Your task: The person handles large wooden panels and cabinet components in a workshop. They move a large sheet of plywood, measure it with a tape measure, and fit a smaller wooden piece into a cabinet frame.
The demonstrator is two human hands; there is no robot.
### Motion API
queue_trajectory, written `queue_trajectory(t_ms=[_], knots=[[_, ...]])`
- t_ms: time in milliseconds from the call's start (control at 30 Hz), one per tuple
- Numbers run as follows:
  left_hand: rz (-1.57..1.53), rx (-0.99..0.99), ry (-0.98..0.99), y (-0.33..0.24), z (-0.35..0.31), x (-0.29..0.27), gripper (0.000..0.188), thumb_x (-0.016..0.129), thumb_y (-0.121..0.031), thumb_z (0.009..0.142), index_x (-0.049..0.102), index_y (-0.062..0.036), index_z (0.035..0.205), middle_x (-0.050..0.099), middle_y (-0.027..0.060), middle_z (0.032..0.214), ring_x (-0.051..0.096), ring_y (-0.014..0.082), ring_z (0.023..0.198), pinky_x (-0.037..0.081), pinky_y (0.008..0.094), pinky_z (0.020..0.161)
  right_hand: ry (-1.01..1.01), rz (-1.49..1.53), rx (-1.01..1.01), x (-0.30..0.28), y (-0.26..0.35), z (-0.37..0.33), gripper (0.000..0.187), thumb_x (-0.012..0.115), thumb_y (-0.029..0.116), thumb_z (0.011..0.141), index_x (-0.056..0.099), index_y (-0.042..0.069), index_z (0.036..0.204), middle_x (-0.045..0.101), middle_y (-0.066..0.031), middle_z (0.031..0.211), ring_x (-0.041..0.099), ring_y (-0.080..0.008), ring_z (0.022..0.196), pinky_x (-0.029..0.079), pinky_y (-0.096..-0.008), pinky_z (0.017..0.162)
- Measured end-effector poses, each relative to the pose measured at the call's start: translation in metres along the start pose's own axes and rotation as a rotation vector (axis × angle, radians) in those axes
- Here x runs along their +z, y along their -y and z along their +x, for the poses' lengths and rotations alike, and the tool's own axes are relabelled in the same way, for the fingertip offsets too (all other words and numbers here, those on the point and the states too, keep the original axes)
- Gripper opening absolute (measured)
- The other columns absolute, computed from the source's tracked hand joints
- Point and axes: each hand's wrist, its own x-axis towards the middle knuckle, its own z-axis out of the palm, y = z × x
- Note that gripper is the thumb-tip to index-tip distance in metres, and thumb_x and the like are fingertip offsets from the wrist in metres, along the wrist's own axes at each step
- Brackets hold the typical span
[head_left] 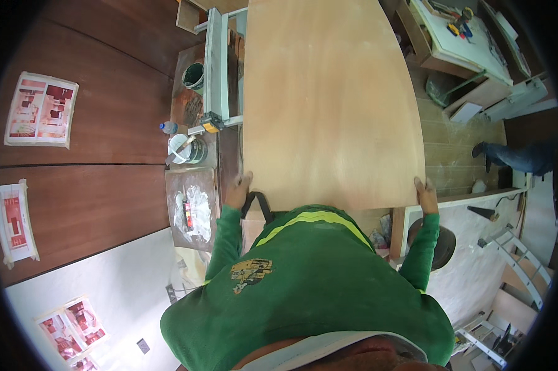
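Big, flat wooden board (331,105), stretched out ahead of the green top (328,272), near edge close to the belly. Held by the sides, close to the two near corners. Left hand (238,190) at the left edge, right hand (426,195) at the right edge, fingers of both on the rim. Looks pinched on each side (no way to tell how tight from up here). Most of the board far out past the hands, away from the body. Likely stiff, not bendy like cloth, and probably rather heavy, being so long and wide. Smooth on top, so maybe a bit slippery under flat palms. Perhaps easy to chip at the corners. Best to hold by the side edges, hands wide apart. Just to the left, a pale metal frame (214,68).
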Motion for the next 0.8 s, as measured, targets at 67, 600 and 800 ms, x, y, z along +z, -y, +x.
queue_trajectory(t_ms=[67, 600, 800], knots=[[-0.046, 0.070, -0.170, 0.002, 0.020, 0.002, 0.042, 0.062, -0.040, 0.095, 0.053, -0.0077, 0.069, 0.040, -0.0054, 0.065, 0.036, 0.0083, 0.063, 0.032, 0.0285, 0.056, 0.000, -0.092, -0.012, 0.013, 0.017, 0.012, 0.059, 0.066, 0.047, 0.089, 0.063, -0.006, 0.117, 0.069, -0.0165, 0.099, 0.063, -0.0178, 0.089, 0.050, -0.0334, 0.080], [1.012, 0.761, -0.381, -0.020, -0.057, 0.082, 0.070, 0.071, -0.044, 0.082, 0.051, -0.0038, 0.135, 0.049, 0.0227, 0.139, 0.041, 0.0408, 0.133, 0.032, 0.0514, 0.110, 0.186, -0.367, 0.030, 0.067, -0.219, -0.103, 0.049, 0.050, 0.044, 0.095, 0.061, 0.001, 0.116, 0.064, -0.0278, 0.111, 0.060, -0.0456, 0.106, 0.047, -0.0512, 0.090], [0.967, 1.227, 0.096, -0.116, -0.082, 0.244, 0.065, 0.063, -0.048, 0.089, 0.049, -0.0099, 0.140, 0.045, 0.0172, 0.145, 0.038, 0.0409, 0.135, 0.028, 0.0519, 0.112, 0.603, -0.707, -0.249, 0.132, -0.381, -0.240, 0.032, 0.050, 0.034, 0.093, 0.067, 0.012, 0.109, 0.069, -0.0207, 0.098, 0.067, -0.0395, 0.092, 0.052, -0.0489, 0.081]])
